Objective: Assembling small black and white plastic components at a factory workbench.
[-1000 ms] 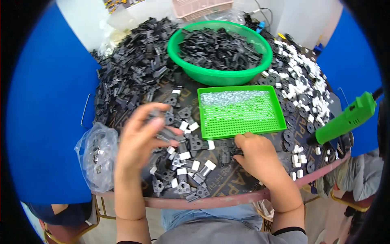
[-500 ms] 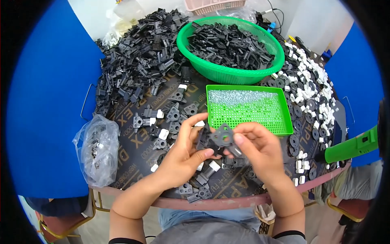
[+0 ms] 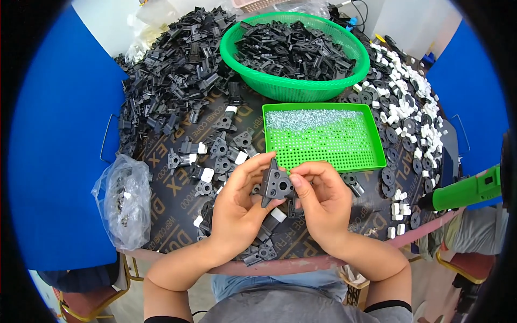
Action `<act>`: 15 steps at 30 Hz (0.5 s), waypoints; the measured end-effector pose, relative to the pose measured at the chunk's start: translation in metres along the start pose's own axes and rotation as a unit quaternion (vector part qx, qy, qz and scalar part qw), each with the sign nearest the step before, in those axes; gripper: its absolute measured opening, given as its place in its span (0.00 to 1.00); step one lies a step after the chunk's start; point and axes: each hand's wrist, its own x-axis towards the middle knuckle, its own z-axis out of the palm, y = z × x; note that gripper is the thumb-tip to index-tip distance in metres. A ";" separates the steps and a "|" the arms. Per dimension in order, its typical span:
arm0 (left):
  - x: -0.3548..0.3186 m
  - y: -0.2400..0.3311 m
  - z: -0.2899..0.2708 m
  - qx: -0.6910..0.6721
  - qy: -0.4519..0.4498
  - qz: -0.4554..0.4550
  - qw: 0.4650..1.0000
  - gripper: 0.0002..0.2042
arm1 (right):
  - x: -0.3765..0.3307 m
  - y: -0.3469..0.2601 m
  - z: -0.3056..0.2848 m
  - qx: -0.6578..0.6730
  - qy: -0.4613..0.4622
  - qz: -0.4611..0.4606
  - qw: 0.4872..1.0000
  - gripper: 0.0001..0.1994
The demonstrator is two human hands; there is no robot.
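Between my two hands is a black plastic part (image 3: pixel 276 184) with a pointed, triangular plate and round holes, held above the table's near edge. My left hand (image 3: pixel 239 207) grips its left side, thumb beneath and fingers behind. On its right edge, the thumb and index finger of my right hand (image 3: pixel 326 204) pinch it. Whether it is one piece or several fitted together, I cannot tell. Just below my hands lie similar black parts (image 3: pixel 264 252), one with a white block (image 3: pixel 278 215). Beyond my fingers is a green perforated tray (image 3: pixel 328 153) with small silvery pieces (image 3: pixel 312 119) at its far side.
A green basket (image 3: pixel 291 91) full of black pieces stands at the back, beside a large black heap (image 3: pixel 177 70). White blocks (image 3: pixel 412 102) and black discs (image 3: pixel 389 177) spread along the right. A green power tool (image 3: pixel 466 188) reaches in there. A clear plastic bag (image 3: pixel 125 202) lies left.
My right hand has moved left, closer to my left hand. The black part has turned, so its triangular plate now stands upright with the holes facing me. The whole view has shifted slightly.
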 end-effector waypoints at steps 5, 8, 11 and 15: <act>-0.005 0.010 0.008 -0.030 -0.007 -0.007 0.999 0.27 | 0.003 0.006 -0.002 -0.202 0.009 -0.188 0.961 0.05; -0.007 0.007 0.003 -0.047 0.009 -0.016 0.999 0.21 | 0.004 0.001 -0.003 -0.303 0.004 -0.244 0.921 0.07; -0.009 0.005 -0.002 -0.047 0.027 0.000 0.999 0.16 | 0.004 -0.005 -0.003 -0.382 0.025 -0.253 0.889 0.09; -0.012 0.007 -0.009 -0.056 0.022 0.050 0.997 0.13 | 0.018 -0.007 -0.012 -0.294 -0.042 -0.231 0.927 0.11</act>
